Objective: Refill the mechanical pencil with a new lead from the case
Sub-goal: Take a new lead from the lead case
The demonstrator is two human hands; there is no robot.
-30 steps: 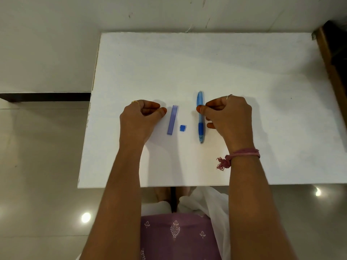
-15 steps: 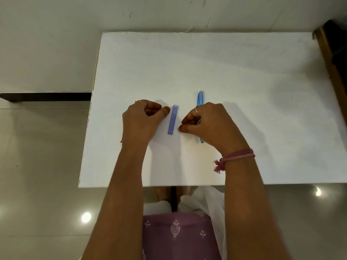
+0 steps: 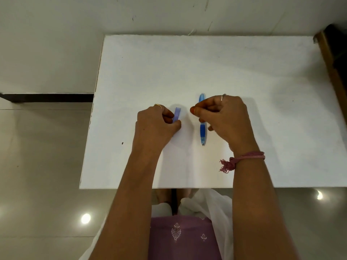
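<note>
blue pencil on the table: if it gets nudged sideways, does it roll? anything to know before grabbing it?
The pencil looks round and slim and lies flat on the smooth white table, so a sideways nudge would probably roll it. Its darker blue grip section looks rubbery, likely the least slippery spot. It seems a stiff, light plastic barrel; the thin tip nearest the person may be fragile.

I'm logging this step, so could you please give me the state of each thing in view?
Translucent purple lead case: flat on the table, gripped by the left hand.
Blue plastic mechanical pencil: lying flat, tip toward the person, partly under the right hand.
Right hand: fingertips pinched shut; anything held is hidden.
White rectangular table: level.
</note>
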